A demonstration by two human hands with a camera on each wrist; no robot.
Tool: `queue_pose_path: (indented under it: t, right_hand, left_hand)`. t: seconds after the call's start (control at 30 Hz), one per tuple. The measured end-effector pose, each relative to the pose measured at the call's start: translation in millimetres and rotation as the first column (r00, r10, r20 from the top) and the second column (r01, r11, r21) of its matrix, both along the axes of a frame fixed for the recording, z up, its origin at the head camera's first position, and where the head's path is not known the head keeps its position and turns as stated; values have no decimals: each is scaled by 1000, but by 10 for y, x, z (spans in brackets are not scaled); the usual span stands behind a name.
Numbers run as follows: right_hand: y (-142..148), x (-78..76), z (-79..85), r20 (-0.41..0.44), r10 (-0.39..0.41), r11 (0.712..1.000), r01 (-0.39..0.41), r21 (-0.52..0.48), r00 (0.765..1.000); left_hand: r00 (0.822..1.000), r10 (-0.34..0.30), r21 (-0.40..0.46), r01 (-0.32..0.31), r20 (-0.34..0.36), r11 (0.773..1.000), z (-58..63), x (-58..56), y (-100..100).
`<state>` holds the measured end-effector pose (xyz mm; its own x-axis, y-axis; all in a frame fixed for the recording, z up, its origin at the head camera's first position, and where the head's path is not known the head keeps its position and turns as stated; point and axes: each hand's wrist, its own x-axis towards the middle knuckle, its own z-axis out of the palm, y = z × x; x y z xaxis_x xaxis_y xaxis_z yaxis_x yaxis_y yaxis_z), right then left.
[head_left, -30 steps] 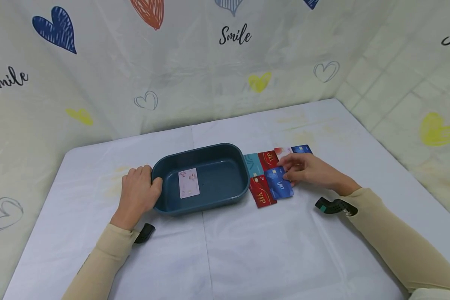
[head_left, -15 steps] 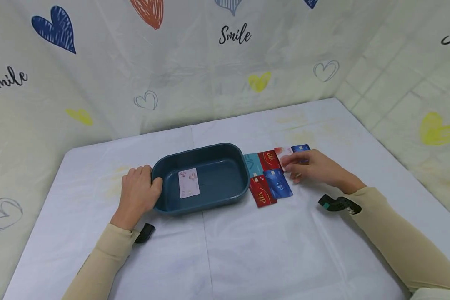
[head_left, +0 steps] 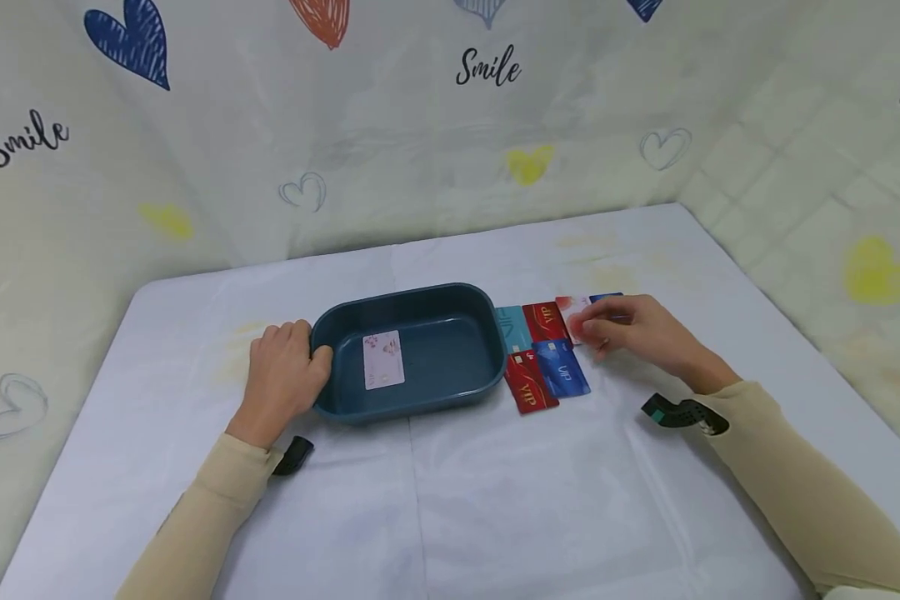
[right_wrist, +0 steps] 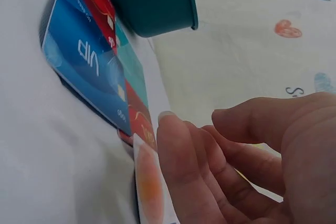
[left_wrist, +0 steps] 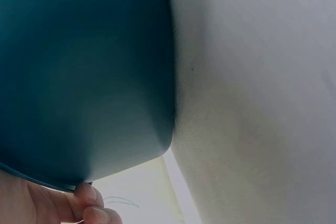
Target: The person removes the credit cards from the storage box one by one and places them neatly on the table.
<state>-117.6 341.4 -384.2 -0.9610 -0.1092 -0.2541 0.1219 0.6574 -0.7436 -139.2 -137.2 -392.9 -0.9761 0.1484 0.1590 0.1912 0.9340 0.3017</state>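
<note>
My left hand (head_left: 281, 375) grips the left end of a dark teal plastic basin (head_left: 450, 358); in the left wrist view its fingers (left_wrist: 89, 195) curl at the rim. A pale pink floral card (head_left: 384, 360) lies inside the basin. My right hand (head_left: 645, 337) hovers at a white card with pinkish-red shapes (right_wrist: 149, 179), fingers bent and thumb apart, holding nothing. Left of it lies a blue VIP card (head_left: 562, 368), beside a red VIP card (head_left: 531, 385). Behind them are a second red card (head_left: 546, 322) and a light teal card (head_left: 514, 327).
Another blue card (head_left: 606, 295) lies at the back right, partly hidden by my right hand. A white cloth (head_left: 487, 500) covers the table. A curtain (head_left: 390, 125) printed with hearts and "Smile" stands behind it.
My right hand has left the front blue card and moved slightly right, to the pinkish-red and white card. The left hand keeps its grip on the basin. The head view has shifted slightly.
</note>
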Motion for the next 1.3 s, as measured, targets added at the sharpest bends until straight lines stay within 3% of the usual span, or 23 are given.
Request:
queue_pose_path:
  t: [0.3, 0.63, 1.3]
  right_hand:
    - [-74, 14, 166, -69, -11, 1000, 10, -10, 998]
    - [-272, -76, 413, -151, 42, 997, -32, 67, 988]
    - [-551, -145, 704, -228, 114, 992, -97, 82, 967]
  left_hand:
    - [1000, -16, -7, 16, -23, 1000, 42, -33, 22]
    - [998, -20, 15, 21, -60, 1000, 40, -56, 2]
    - [1000, -13, 10, 13, -6, 1000, 36, -11, -38]
